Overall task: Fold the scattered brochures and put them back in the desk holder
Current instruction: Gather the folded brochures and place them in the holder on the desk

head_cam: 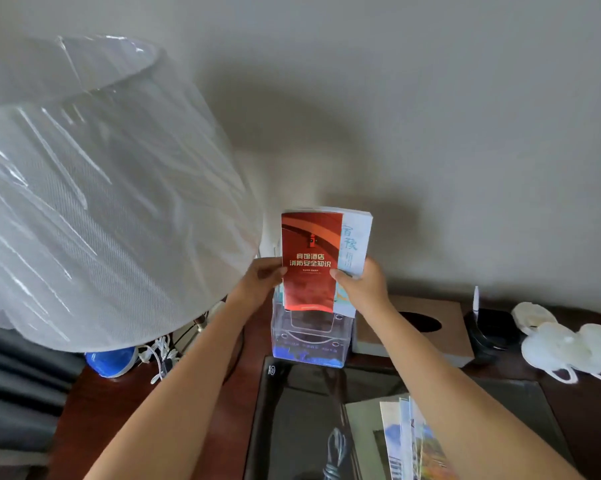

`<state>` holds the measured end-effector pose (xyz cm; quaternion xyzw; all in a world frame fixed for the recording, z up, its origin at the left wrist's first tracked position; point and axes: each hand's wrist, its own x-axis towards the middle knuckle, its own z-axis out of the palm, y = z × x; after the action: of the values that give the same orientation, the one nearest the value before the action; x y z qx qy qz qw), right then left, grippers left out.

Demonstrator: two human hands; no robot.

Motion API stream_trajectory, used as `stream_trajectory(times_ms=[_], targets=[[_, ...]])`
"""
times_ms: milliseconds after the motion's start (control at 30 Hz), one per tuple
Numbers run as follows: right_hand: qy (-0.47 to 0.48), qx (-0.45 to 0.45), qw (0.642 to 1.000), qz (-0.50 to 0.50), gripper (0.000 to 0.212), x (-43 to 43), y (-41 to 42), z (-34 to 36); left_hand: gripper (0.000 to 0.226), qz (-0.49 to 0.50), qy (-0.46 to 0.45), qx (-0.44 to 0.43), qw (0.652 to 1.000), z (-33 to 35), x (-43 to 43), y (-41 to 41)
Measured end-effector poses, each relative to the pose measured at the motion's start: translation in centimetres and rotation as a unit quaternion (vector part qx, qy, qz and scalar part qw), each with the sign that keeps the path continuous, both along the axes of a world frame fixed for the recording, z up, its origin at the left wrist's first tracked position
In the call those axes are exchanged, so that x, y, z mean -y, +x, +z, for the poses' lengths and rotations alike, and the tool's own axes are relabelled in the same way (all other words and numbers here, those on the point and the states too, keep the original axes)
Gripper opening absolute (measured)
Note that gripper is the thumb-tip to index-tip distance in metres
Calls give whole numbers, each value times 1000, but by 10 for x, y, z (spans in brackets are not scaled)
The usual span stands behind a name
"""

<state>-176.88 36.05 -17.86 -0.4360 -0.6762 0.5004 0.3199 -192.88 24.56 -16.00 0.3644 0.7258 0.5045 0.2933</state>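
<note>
A folded red brochure (309,261) with yellow lettering stands upright in front of a pale blue brochure (356,240), both at the top of the clear acrylic desk holder (307,336). My left hand (261,278) grips the red brochure's left edge. On the right edge of the stack, my right hand (359,284) pinches the brochures with the thumb in front. The lower ends of the brochures sit at the holder's top opening. More brochures (413,441) lie fanned on the dark desk mat near the bottom of the view, partly under my right forearm.
A large plastic-wrapped lampshade (101,188) fills the left, close to my left hand. A brown tissue box (430,323) stands right of the holder, then a black pen stand (489,332) and white face masks (562,344). A blue object (110,362) and white cables sit under the lamp.
</note>
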Motion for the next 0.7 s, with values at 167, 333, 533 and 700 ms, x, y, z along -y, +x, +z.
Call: stream_trajectory(times_ms=[167, 333, 533, 700], targets=[[11, -2, 1000, -22, 40, -14, -18, -13, 31, 14, -32, -65, 997, -8, -22, -9], [10, -25, 999, -29, 41, -5, -24, -36, 31, 71, -30, -45, 996, -25, -26, -11], [-21, -13, 998, -52, 42, 0, -30, -55, 25, 109, -41, -28, 993, -41, -14, -16], [-27, 41, 997, -54, 43, 5, -28, -71, 21, 146, -47, -8, 988, -54, -9, -15]])
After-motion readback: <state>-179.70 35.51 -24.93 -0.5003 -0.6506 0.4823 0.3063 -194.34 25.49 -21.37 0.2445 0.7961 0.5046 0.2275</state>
